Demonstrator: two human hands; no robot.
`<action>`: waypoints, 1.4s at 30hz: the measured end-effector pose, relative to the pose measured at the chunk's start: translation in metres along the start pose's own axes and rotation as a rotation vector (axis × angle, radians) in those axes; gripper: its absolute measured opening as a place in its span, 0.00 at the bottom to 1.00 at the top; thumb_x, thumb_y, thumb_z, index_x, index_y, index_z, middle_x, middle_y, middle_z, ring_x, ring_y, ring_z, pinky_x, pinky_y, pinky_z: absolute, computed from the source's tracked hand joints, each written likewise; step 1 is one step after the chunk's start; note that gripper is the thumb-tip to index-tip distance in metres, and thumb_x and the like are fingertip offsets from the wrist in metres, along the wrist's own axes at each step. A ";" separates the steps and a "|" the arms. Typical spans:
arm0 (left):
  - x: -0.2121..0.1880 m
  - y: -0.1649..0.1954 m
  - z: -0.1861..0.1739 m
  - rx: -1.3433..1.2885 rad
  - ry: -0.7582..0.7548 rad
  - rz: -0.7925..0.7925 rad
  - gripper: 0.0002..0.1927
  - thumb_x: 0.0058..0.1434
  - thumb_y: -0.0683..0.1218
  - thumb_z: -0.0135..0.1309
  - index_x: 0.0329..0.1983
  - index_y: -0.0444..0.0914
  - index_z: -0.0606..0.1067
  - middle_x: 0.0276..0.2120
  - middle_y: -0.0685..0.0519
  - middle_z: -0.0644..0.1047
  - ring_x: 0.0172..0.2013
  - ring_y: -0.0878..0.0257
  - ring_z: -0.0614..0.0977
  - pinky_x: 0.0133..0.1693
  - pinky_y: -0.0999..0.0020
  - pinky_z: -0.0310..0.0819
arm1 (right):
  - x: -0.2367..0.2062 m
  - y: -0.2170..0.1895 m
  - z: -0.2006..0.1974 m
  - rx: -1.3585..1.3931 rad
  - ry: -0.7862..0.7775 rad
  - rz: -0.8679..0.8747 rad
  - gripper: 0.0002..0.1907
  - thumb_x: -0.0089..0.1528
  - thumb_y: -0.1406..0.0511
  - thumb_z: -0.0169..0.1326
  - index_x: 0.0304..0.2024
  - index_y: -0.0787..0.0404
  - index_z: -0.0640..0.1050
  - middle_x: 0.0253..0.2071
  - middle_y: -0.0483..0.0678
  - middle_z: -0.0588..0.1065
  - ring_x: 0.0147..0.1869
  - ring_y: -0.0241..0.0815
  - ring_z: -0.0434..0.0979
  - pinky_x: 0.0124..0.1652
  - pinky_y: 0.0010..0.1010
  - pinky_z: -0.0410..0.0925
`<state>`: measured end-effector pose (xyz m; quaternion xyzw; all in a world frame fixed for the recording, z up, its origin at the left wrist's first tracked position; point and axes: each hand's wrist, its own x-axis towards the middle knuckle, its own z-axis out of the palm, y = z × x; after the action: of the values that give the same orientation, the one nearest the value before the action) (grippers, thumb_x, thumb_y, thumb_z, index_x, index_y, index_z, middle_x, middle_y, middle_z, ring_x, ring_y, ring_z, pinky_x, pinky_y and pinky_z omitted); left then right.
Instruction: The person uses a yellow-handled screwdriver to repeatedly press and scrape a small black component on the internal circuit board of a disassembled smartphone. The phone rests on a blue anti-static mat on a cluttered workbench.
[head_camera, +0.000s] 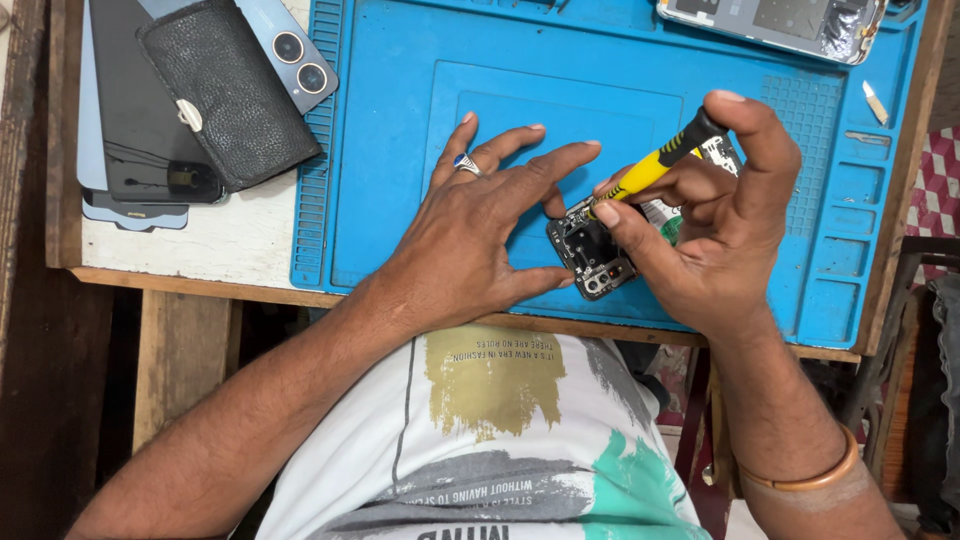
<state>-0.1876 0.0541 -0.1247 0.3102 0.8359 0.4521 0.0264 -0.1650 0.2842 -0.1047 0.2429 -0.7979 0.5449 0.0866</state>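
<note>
- Blue silicone work mat (400, 150), ribbed and moulded into shallow trays, is covering most of the worn wooden bench (200, 245) I'm leaning over.
- I'm spreading my left hand (480, 225) flat on the mat, fingertips touching the opened phone (590, 250) at its left edge and bracing it.
- My right hand (715, 225) is pinching a yellow-and-black screwdriver (660, 160), thumb capping its top; the tip is getting lost behind my fingers.
- Much of the phone is hiding under my right hand; only dark circuitry and camera parts are showing.
- Another stripped phone (780, 20) is running off the top edge.
- Far left, a grainy black leather pouch (225, 90) is lying over stacked phones (130, 110).
</note>
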 end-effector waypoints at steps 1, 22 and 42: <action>0.000 0.000 0.000 0.004 -0.002 -0.003 0.53 0.45 0.56 0.75 0.73 0.51 0.61 0.40 0.57 0.80 0.70 0.48 0.67 0.71 0.32 0.35 | 0.000 0.000 0.000 -0.025 0.004 -0.008 0.43 0.68 0.80 0.61 0.73 0.55 0.50 0.55 0.55 0.71 0.52 0.45 0.83 0.53 0.32 0.80; 0.000 -0.001 0.001 0.010 0.009 0.012 0.52 0.46 0.58 0.76 0.72 0.50 0.61 0.39 0.57 0.79 0.69 0.48 0.67 0.71 0.30 0.36 | -0.001 0.001 0.004 -0.096 -0.061 -0.130 0.42 0.66 0.80 0.62 0.71 0.54 0.52 0.59 0.52 0.65 0.52 0.48 0.83 0.52 0.36 0.83; 0.001 -0.001 0.002 0.012 0.010 0.011 0.53 0.46 0.58 0.76 0.72 0.51 0.61 0.40 0.58 0.80 0.69 0.48 0.67 0.71 0.30 0.36 | 0.001 0.000 0.004 -0.082 -0.061 -0.116 0.41 0.66 0.80 0.61 0.70 0.54 0.52 0.57 0.54 0.67 0.51 0.47 0.83 0.51 0.36 0.82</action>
<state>-0.1886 0.0556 -0.1266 0.3128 0.8370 0.4487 0.0177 -0.1649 0.2807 -0.1058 0.3017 -0.8063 0.4982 0.1034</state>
